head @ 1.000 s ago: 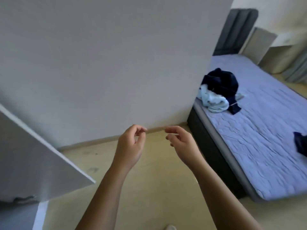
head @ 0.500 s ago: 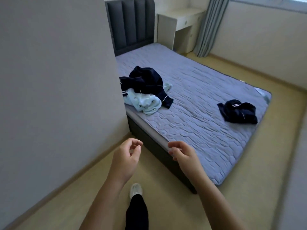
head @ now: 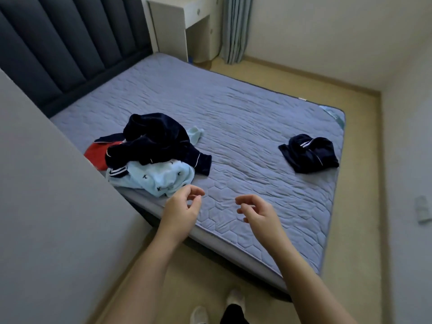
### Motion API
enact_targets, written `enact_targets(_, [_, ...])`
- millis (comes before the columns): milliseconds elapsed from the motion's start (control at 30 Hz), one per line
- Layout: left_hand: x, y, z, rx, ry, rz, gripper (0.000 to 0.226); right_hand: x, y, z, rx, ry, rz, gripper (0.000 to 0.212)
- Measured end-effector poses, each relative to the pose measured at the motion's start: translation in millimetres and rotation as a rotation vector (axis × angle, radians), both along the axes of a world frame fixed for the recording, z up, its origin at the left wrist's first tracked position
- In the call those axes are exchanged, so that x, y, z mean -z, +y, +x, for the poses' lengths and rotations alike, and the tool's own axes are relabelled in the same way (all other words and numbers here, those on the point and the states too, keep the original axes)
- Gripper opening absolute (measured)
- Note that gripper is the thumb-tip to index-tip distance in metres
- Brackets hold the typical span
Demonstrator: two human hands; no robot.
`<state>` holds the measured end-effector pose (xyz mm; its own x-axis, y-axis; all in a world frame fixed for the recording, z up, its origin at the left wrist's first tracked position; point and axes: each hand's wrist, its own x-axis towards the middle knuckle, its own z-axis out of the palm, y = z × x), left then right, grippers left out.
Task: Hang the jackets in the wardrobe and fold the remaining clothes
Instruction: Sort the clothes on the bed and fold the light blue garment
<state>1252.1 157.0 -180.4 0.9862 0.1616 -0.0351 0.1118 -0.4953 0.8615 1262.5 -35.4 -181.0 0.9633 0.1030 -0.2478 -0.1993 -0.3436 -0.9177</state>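
My left hand (head: 181,210) and right hand (head: 259,212) hover empty, fingers loosely curled, over the grey quilted mattress (head: 245,127) near the navy-and-pale-blue clothes pile (head: 156,155).

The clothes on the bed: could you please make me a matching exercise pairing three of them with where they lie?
1 red garment
2 light blue garment
3 navy garment with white stripes

A alone on the right of the mattress
B pile's left edge, partly behind the grey panel
C pile's near side, under a dark navy top

Pairs: 1-B, 2-C, 3-A
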Motion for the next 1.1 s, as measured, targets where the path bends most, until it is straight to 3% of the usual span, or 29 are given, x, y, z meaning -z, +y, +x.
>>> enact_targets(267, [47.8,18.3,93.6,-0.063,0.121,-0.022,0.015,40.4,20.9,119.4,-0.097,0.117,-0.114,0.02])
enact_targets(467, [138.4,91.9,208.0,-0.135,0.346,0.171,0.013,130.8,80.8,223.3,-0.195,0.258,-0.211,0.02])
enact_targets(600, [210.2,141.5,308.0,-0.081,0.486,0.524,0.053,215.6,138.3,304.0,-0.196,0.354,-0.28,0.025])
enact_targets(733, [275.2,206.9,415.3,-0.158,0.422,0.807,0.106,296.9,197.6,384.0,-0.161,0.366,-0.273,0.031])
enact_targets(833, [320.8,257.1,473.6,-0.029,0.441,1.03,0.123,340.4,235.1,430.3,-0.159,0.355,-0.239,0.056])
enact_targets(900, [351.5,281.9,496.0,0.068,0.537,1.094,0.111,363.1,254.8,454.4,-0.16,0.322,-0.196,0.075])
enact_targets(1000, [388.7,303.1,510.6,0.092,0.724,0.932,0.072,387.7,273.1,483.0,-0.185,0.22,-0.175,0.094])
enact_targets(1033, [396.1,307.9,511.7,0.074,0.687,0.844,0.057,393.0,276.0,491.4,-0.206,0.184,-0.212,0.1])
enact_targets(1100, [399.1,312.9,511.2,-0.003,0.445,0.612,0.032,398.5,279.2,505.6,-0.245,0.164,-0.247,0.112])
